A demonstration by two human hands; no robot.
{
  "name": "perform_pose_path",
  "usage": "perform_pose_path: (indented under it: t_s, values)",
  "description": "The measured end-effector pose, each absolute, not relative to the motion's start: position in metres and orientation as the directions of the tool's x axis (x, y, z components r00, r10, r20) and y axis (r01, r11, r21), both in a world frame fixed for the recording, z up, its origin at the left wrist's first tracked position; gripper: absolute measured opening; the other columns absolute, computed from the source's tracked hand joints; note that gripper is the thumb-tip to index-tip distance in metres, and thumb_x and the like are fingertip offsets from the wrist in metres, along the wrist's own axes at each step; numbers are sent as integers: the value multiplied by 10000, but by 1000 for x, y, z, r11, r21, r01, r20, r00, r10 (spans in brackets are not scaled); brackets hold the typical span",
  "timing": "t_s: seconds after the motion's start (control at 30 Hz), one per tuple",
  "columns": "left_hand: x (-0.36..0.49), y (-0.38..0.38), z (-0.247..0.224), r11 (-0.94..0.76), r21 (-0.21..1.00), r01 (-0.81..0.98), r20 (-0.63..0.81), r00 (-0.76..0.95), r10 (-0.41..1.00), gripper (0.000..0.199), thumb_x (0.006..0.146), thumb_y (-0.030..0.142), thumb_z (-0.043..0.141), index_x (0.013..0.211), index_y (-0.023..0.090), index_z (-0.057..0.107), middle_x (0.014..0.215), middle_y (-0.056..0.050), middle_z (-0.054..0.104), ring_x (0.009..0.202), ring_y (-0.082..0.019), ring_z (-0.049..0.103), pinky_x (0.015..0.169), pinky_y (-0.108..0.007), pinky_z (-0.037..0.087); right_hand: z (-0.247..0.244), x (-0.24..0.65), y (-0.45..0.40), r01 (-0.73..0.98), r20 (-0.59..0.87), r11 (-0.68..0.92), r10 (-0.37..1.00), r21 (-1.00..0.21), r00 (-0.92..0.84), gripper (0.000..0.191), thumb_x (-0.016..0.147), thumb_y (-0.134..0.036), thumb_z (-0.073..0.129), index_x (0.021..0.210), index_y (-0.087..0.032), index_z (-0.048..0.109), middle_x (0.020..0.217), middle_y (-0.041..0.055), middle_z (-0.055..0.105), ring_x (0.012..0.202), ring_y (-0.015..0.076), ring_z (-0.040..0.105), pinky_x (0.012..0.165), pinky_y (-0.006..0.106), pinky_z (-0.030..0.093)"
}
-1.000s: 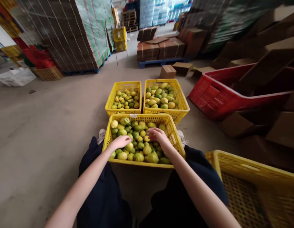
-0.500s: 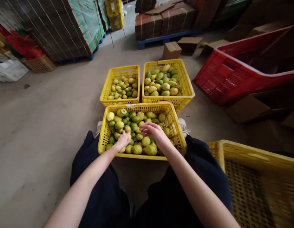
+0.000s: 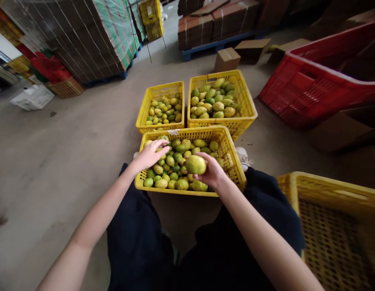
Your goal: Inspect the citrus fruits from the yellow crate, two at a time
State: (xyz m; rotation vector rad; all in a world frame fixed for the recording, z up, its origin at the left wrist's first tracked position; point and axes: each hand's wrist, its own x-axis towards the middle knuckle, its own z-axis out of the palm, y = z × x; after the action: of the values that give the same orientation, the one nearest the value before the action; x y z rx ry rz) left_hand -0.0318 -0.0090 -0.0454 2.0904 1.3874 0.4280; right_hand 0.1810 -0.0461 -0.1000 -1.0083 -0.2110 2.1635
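Note:
My right hand (image 3: pixel 210 169) is closed around a large yellow-green lemon (image 3: pixel 195 165), lifted above the fruit in the near yellow crate (image 3: pixel 175 190). My left hand (image 3: pixel 152 153) reaches over the left side of that crate, fingers stretched and a little apart. A green lemon (image 3: pixel 163 138) lies by its fingertips; whether they touch it I cannot tell. Green and yellow lemons (image 3: pixel 176 157) of mixed sizes lie in the crate, some hidden under my hands.
Behind stand two more yellow crates, the left (image 3: pixel 139 117) with smaller fruit, the right (image 3: pixel 251 109) with larger. Another yellow crate (image 3: pixel 335 190) is by my right leg, a red crate (image 3: pixel 299 87) beyond it. Cartons (image 3: pixel 226 60) and loaded pallets stand farther back.
My right hand has picked up a lemon and turned it toward me. My left hand has moved from the fruit at the middle to the far left part of the crate.

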Motion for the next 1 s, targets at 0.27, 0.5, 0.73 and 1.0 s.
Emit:
perform_pose_path:
  t_s: [0.27, 0.5, 0.73, 1.0]
  values:
    - [-83, -14, -134, -210, -52, 976, -364, 177, 915, 366, 828, 296, 454, 1145, 139, 548, 1156, -143, 579, 1011, -292, 571, 846, -417, 453, -95, 212, -44, -842, -731, -427, 679, -330, -58, 180, 781, -324, 461, 827, -173, 550, 662, 69, 637, 610, 192, 632, 377, 211, 436]
    - [-76, 22, -188, -301, -209, 930, -288, 235, 928, 612, 738, 15, 433, 1337, 121, 367, 1434, -155, 310, 1212, -315, 400, 939, -452, 386, -85, 211, -40, -841, -702, -446, 702, -305, -118, 150, 750, -284, 517, 824, -161, 562, 663, 76, 653, 632, 216, 645, 404, 244, 473]
    - [-84, 39, -227, -188, -139, 972, -250, 149, 957, 540, 812, 17, 262, 1324, 131, 392, 1368, -210, 360, 990, -281, 559, 784, -415, 458, -78, 227, -39, -871, -704, -368, 709, -327, -36, 145, 747, -282, 513, 800, -164, 578, 700, 78, 667, 634, 218, 649, 413, 252, 475]
    - [-102, 37, -221, -74, 111, 991, -228, 98, 969, 364, 763, 84, 520, 1124, 122, 546, 1205, -209, 482, 984, -289, 557, 827, -395, 416, -78, 230, -38, -879, -715, -333, 699, -342, 13, 149, 750, -287, 504, 811, -170, 575, 705, 81, 660, 654, 219, 645, 433, 262, 485]
